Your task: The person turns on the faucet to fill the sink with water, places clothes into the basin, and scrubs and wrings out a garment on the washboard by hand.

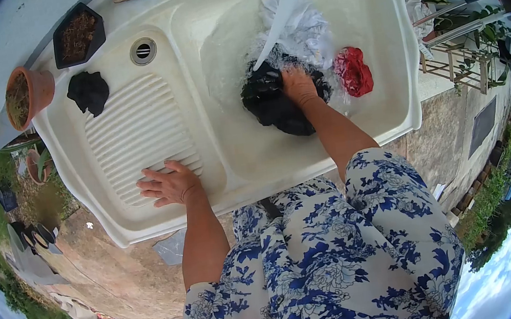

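Where right hand (299,86) meets black cloth (281,109), splashing water (290,61) obscures fingertips.

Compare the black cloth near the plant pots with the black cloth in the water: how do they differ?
The small, crumpled black cloth lies by the upper end of the white ribbed washboard, with no hand on it; the larger black cloth sits in the basin water under the right hand. The larger one looks wet and glossy, while the small one looks duller. Both are bunched up.

garment (331,258): white, blue floral print | sleeves (376,183): loose, same print | left hand (170,184), right hand (299,86): bare
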The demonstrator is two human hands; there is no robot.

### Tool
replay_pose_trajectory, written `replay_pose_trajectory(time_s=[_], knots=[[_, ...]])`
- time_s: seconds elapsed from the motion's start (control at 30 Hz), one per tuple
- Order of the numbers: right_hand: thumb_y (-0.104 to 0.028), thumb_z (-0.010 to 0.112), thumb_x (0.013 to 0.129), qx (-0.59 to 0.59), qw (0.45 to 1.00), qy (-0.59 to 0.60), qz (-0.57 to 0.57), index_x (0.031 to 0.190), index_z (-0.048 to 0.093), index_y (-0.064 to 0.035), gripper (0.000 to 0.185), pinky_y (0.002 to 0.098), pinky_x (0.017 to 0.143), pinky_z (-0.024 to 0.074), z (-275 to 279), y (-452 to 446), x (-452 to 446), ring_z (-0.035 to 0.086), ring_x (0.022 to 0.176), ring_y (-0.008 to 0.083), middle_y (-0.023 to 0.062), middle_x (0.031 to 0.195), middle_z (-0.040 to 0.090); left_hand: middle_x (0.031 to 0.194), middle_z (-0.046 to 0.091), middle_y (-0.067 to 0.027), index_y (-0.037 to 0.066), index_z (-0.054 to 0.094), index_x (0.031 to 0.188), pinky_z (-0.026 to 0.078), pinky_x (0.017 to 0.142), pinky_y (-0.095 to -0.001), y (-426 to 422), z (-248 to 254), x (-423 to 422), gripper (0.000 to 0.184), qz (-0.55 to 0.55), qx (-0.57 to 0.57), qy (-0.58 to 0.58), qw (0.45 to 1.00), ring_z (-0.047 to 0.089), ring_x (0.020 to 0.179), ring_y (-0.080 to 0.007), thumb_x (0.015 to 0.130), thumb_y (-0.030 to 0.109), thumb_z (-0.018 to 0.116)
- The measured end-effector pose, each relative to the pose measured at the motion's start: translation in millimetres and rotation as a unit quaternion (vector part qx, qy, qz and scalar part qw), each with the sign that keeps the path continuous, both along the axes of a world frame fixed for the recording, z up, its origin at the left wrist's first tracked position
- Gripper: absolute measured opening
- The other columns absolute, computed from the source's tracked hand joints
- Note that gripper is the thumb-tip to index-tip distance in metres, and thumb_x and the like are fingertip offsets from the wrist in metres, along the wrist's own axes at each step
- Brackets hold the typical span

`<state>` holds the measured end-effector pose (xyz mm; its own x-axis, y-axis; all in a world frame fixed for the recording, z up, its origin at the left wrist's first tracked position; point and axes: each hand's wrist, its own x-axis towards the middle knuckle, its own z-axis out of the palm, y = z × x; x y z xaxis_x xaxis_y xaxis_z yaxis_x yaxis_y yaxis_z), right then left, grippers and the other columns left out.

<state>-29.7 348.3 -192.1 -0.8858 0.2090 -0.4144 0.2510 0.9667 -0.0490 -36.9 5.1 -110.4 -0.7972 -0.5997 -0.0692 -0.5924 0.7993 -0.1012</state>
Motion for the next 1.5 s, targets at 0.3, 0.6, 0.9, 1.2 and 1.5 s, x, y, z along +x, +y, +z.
replay_pose_trajectory(time_s=[0.3, 0.6, 0.9, 1.2, 1.5], knots=[[-0.025, 0.059, 0.083, -0.172, 0.903, 0.229, -0.320, 0.106, 0.055, -0.0015, 0.033, 0.0414, 0.078, 0.0456, 54.5, 38.3, -26.5, 0.060, 0.088, 0.0373, 0.0218, 0.090, 0.062, 0.146, 0.013, -0.0217, 0.012, 0.023, 0.140, 0.013, 0.098, -0.0668, 0.5, -0.7, -0.9, 0.066, 0.007, 0.013, 0.005, 1.000, 0.012, 0.134, -0.0431, 0.084, 0.040, 0.046], [-0.034, 0.070, 0.073, -0.174, 0.960, 0.189, -0.110, 0.120, 0.046, -0.0065, 0.059, 0.0482, 0.098, 0.0310, 133.2, -38.7, 33.0, 0.032, 0.124, 0.0384, 0.0179, 0.136, 0.033, 0.146, 0.013, -0.0214, 0.012, 0.023, 0.140, 0.013, 0.098, -0.0667, -0.6, -2.0, -1.3, 0.066, 0.002, 0.013, 0.011, 1.000, 0.012, 0.134, -0.0428, 0.084, 0.040, 0.046], [-0.050, 0.061, 0.076, -0.089, 0.994, 0.033, -0.044, 0.131, 0.034, -0.0101, 0.073, 0.0582, 0.100, 0.0240, 36.5, -60.7, -16.8, 0.025, 0.128, 0.0400, 0.0164, 0.143, 0.023, 0.146, 0.015, -0.0203, 0.012, 0.026, 0.139, 0.014, 0.099, -0.0661, -2.1, -1.2, 1.5, 0.065, 0.009, 0.003, 0.008, 1.000, 0.014, 0.134, -0.0413, 0.084, 0.041, 0.045], [-0.038, 0.061, 0.082, -0.342, 0.899, 0.130, -0.240, 0.112, 0.058, -0.0042, 0.045, 0.0338, 0.086, 0.0453, 97.3, 41.4, -57.5, 0.060, 0.094, 0.0277, 0.0153, 0.110, 0.060, 0.147, 0.014, -0.0201, 0.013, 0.025, 0.140, 0.014, 0.099, -0.0654, 0.0, 1.0, 0.2, 0.064, 0.017, 0.009, 0.000, 1.000, 0.012, 0.135, -0.0404, 0.085, 0.040, 0.045], [-0.020, 0.054, 0.087, -0.473, 0.802, 0.312, -0.191, 0.113, 0.057, -0.0054, 0.030, 0.0292, 0.080, 0.0466, 115.9, 11.4, -120.1, 0.061, 0.090, 0.0184, 0.0114, 0.102, 0.062, 0.149, 0.011, -0.0159, 0.016, 0.025, 0.141, 0.013, 0.101, -0.0628, -1.0, 3.2, -2.0, 0.063, 0.033, 0.001, -0.027, 0.999, 0.010, 0.137, -0.0363, 0.087, 0.042, 0.043]])
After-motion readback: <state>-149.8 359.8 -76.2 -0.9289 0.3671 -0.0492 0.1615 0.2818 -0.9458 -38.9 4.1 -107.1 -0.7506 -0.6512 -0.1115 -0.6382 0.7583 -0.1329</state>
